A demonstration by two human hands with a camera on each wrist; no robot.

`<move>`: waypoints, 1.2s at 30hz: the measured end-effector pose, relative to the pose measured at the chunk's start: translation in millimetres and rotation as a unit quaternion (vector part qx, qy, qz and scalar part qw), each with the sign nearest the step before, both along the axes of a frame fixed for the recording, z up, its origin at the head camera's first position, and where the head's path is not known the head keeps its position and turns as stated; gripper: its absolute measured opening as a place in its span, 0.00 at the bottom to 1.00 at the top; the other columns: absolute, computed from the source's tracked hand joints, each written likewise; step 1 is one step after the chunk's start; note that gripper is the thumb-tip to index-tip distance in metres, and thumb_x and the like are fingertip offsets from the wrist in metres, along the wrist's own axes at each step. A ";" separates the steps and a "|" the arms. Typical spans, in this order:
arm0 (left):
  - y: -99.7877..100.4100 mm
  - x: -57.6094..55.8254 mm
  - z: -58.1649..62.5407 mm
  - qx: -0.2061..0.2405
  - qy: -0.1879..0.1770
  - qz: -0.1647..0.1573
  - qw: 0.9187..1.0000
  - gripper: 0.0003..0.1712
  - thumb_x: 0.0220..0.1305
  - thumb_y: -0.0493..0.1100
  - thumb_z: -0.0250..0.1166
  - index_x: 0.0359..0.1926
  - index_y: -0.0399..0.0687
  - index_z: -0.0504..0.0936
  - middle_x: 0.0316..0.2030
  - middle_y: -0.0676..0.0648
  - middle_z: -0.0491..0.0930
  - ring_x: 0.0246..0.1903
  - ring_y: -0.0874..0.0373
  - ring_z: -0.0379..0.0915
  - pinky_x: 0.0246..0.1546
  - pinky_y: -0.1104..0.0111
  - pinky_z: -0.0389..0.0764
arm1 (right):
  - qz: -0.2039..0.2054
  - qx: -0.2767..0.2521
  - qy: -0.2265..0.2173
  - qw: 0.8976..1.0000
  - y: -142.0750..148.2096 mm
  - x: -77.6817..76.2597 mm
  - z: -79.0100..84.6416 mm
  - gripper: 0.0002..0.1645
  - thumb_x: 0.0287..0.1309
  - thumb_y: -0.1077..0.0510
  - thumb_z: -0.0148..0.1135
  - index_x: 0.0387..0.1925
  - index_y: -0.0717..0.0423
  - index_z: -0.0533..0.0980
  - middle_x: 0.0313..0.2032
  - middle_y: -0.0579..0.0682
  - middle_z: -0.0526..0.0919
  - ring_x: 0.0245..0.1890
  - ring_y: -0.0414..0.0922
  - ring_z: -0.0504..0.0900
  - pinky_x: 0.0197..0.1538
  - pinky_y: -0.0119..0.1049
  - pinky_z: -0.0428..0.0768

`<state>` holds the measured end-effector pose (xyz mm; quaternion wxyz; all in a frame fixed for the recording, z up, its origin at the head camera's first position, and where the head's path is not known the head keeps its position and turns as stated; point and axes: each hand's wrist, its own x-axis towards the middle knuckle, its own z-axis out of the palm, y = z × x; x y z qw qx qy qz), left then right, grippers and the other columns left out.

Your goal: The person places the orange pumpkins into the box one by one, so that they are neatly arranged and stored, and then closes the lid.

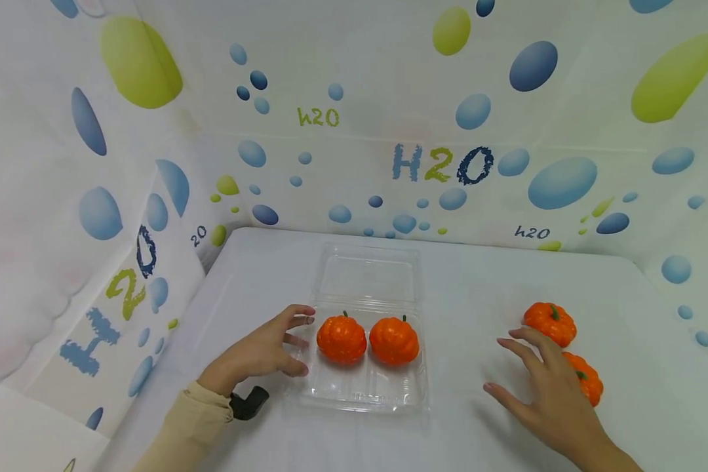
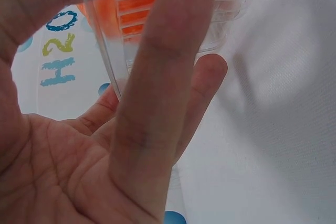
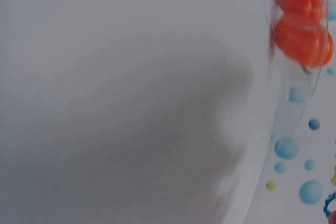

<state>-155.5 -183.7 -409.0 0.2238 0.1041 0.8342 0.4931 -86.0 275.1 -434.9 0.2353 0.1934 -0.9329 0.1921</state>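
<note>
A clear plastic clamshell box (image 1: 366, 396) lies with its lid (image 1: 368, 275) folded back away from me. Inside its base sit two small orange toy pumpkins with green stems, a left pumpkin (image 1: 341, 339) and a right pumpkin (image 1: 394, 341), side by side. My left hand (image 1: 265, 347) is at the box's left side, thumb and fingers spread right at its wall. Over the table to the right, my right hand (image 1: 545, 393) has its fingers spread and holds nothing. Just beyond it lies one loose pumpkin (image 1: 550, 322); another pumpkin (image 1: 587, 379) is partly hidden behind that hand.
A white cloth covers the table (image 1: 466, 288). Behind it and on the left hang white sheets (image 1: 366, 65) printed with blue and green drops and H2O lettering. A black strap piece (image 1: 250, 402) shows at my left wrist.
</note>
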 end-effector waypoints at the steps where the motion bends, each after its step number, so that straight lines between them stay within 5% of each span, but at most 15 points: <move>1: -0.5 0.0 0.1 0.000 0.001 0.000 1.000 0.54 0.46 0.30 0.78 0.72 0.47 0.61 0.72 0.38 0.63 0.57 0.44 0.76 0.45 0.55 0.84 | 0.001 -0.001 0.008 1.000 5.7 -0.1 0.6 0.45 0.39 0.36 0.82 0.59 0.47 0.77 0.61 0.51 0.72 0.60 0.51 0.70 0.62 0.29 0.62; 4: -1.0 -0.6 0.1 0.002 0.001 -0.002 1.000 0.53 0.46 0.30 0.78 0.72 0.47 0.60 0.72 0.38 0.63 0.58 0.43 0.75 0.45 0.55 0.84 | 0.005 -0.008 0.020 1.000 22.7 -1.0 5.3 0.51 0.34 0.34 0.83 0.61 0.52 0.77 0.62 0.56 0.72 0.60 0.56 0.69 0.68 0.30 0.60; 6: -1.1 -0.6 0.3 0.004 0.001 -0.003 1.000 0.53 0.46 0.30 0.78 0.72 0.46 0.60 0.72 0.37 0.63 0.58 0.43 0.75 0.45 0.55 0.84 | -0.011 -0.013 -0.001 1.000 32.8 -0.8 11.8 0.58 0.30 0.35 0.85 0.63 0.55 0.74 0.64 0.59 0.68 0.60 0.60 0.67 0.73 0.42 0.59; 9: -0.6 -1.1 0.2 0.006 -0.002 -0.005 1.000 0.53 0.47 0.30 0.77 0.72 0.46 0.60 0.72 0.37 0.62 0.58 0.42 0.75 0.45 0.54 0.85 | -0.065 -0.007 -0.055 0.996 45.1 1.2 23.7 0.69 0.25 0.36 0.88 0.69 0.58 0.65 0.70 0.63 0.60 0.65 0.66 0.61 0.64 0.69 0.63; 11: -0.4 -1.4 0.5 0.005 -0.003 -0.004 1.000 0.53 0.47 0.30 0.77 0.73 0.46 0.60 0.72 0.37 0.62 0.58 0.42 0.75 0.45 0.54 0.85 | -0.098 -0.007 -0.093 0.991 52.4 2.2 31.5 0.75 0.25 0.37 0.88 0.74 0.58 0.59 0.73 0.64 0.54 0.66 0.69 0.58 0.54 0.79 0.63; 16: -1.4 -1.3 1.4 0.002 0.002 -0.004 1.000 0.53 0.46 0.30 0.77 0.72 0.46 0.60 0.72 0.36 0.63 0.58 0.42 0.75 0.44 0.56 0.85 | -0.128 -0.022 -0.155 0.979 67.3 1.9 39.8 0.79 0.34 0.39 0.86 0.79 0.55 0.48 0.75 0.67 0.45 0.66 0.73 0.55 0.47 0.81 0.64; 25: 0.5 -1.9 1.5 0.003 -0.002 -0.002 1.000 0.53 0.47 0.30 0.77 0.73 0.46 0.60 0.72 0.37 0.63 0.58 0.42 0.75 0.46 0.54 0.84 | -0.140 -0.056 -0.282 0.948 85.9 -2.6 27.0 0.79 0.46 0.37 0.80 0.79 0.60 0.35 0.70 0.77 0.44 0.61 0.75 0.55 0.49 0.78 0.68; 36: 1.5 -1.0 2.1 -0.002 -0.006 0.007 1.000 0.53 0.47 0.29 0.77 0.72 0.47 0.61 0.72 0.38 0.63 0.58 0.43 0.75 0.45 0.54 0.85 | -0.148 -0.064 -0.394 0.905 96.9 -5.9 3.6 0.81 0.42 0.32 0.79 0.75 0.71 0.38 0.63 0.78 0.51 0.58 0.75 0.60 0.48 0.69 0.78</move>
